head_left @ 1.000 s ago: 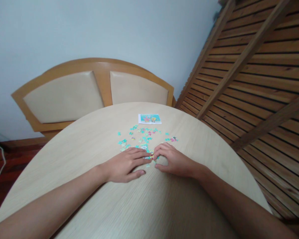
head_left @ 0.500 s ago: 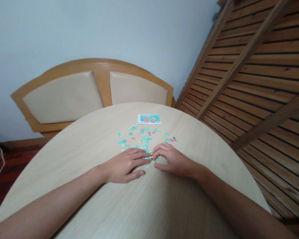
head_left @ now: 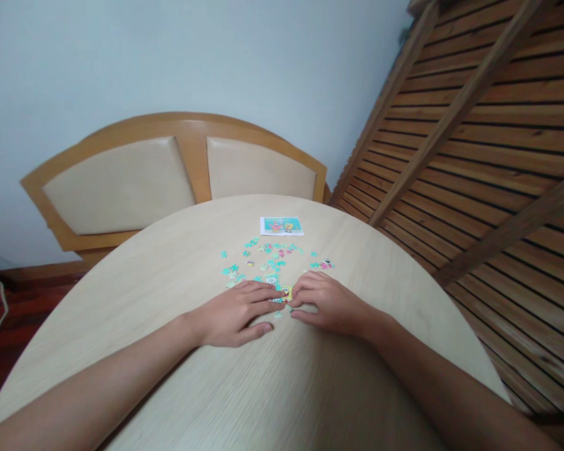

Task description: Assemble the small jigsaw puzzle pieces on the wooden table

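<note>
My left hand [head_left: 245, 311] lies flat on the table with its fingers stretched out. Its fingertips rest on the left side of a small cluster of jigsaw puzzle pieces [head_left: 286, 293], yellow with a cartoon face. From the right, my right hand [head_left: 323, 302] reaches in with curled fingers. Its fingertips close on a puzzle piece at the cluster's lower right edge, mostly covered by the fingers. Just beyond my left fingers lies a pale piece with glasses-like circles [head_left: 272, 280]. A light green piece [head_left: 277, 315] sits below the fingertips.
Loose turquoise pieces [head_left: 230, 269] are spread beyond my hands, with pink pieces [head_left: 282, 253] among them. A small group [head_left: 326, 264] lies to the right. Farther back is a picture card [head_left: 284, 226]. The round table [head_left: 207, 401] meets a padded headboard [head_left: 122, 181]; slatted wood [head_left: 498, 125] stands right.
My right fingers have shifted slightly, so more of the yellow face piece shows between the hands. My left hand stays in place.
</note>
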Demonstrator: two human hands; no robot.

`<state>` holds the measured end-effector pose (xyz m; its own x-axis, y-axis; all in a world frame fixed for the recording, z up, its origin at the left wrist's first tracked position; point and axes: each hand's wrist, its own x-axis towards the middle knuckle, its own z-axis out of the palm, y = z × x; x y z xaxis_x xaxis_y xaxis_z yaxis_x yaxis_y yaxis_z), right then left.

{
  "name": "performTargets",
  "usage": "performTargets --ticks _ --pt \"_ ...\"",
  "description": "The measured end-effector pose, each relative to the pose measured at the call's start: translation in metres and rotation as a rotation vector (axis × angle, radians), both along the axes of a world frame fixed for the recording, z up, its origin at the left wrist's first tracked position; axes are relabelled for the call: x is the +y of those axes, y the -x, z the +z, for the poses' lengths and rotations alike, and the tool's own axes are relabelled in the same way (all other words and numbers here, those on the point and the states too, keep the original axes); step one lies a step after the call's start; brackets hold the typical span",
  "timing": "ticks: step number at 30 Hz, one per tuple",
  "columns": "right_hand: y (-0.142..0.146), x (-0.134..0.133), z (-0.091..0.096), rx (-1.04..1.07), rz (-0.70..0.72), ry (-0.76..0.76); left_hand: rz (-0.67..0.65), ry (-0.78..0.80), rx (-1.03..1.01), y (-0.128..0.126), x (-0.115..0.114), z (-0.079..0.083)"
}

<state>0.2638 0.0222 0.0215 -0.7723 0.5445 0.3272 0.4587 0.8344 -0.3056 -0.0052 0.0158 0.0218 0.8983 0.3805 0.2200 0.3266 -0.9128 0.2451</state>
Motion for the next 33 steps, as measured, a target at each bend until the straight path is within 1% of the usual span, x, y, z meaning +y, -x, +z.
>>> performTargets --ticks 5,19,25,28,33 --pt "0.0004 -0.0011 0.0015 -0.004 0.038 -0.01 -0.014 -0.005 0.002 -0.0002 -0.0007 0.0001" --pt "0.0016 -0.0013 0.0007 0.002 0.047 0.013 -0.038 -0.002 -0.02 -0.0001 -0.0002 -0.0001" --pt "0.0013 -0.0009 0.0007 0.002 0.048 0.034 -0.023 0.005 -0.019 -0.0002 -0.0007 0.0008" --pt "0.0005 -0.0009 0.0011 0.005 0.043 0.039 0.022 -0.002 -0.049 -0.0005 -0.0004 -0.0009" --pt "0.0007 -0.0014 0.0015 0.011 0.046 0.04 0.18 -0.023 -0.093 -0.0011 0.0014 -0.0045"
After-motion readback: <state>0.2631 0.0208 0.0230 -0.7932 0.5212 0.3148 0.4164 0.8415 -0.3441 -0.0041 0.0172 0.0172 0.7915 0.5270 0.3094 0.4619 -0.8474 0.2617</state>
